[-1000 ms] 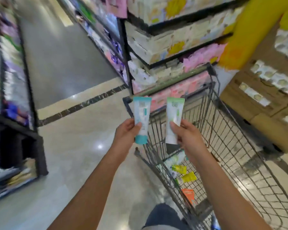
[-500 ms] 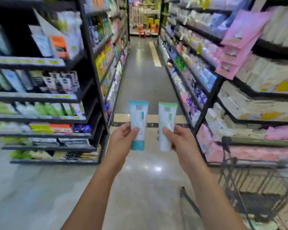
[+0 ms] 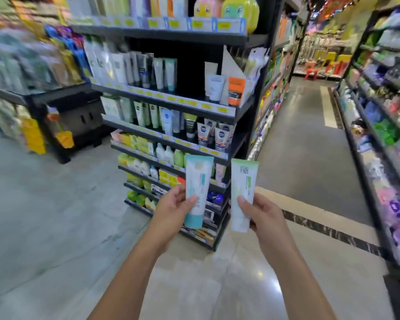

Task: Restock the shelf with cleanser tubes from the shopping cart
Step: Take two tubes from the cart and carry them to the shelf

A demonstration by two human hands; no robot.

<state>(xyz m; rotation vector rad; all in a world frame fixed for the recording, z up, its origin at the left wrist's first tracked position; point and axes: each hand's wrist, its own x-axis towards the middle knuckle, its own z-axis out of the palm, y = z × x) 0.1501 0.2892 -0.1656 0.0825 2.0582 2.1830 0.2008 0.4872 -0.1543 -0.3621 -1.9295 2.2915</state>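
Both forearms are bare, with no sleeves visible.

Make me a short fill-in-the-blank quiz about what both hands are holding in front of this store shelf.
1. The left hand holds a tube with a ____ cap.
2. The right hand holds a tube with a pale ____ top edge.
3. Both tubes are held with their caps pointing ____.
4. Each hand holds ____ tube.

Missing words: teal; green; down; one
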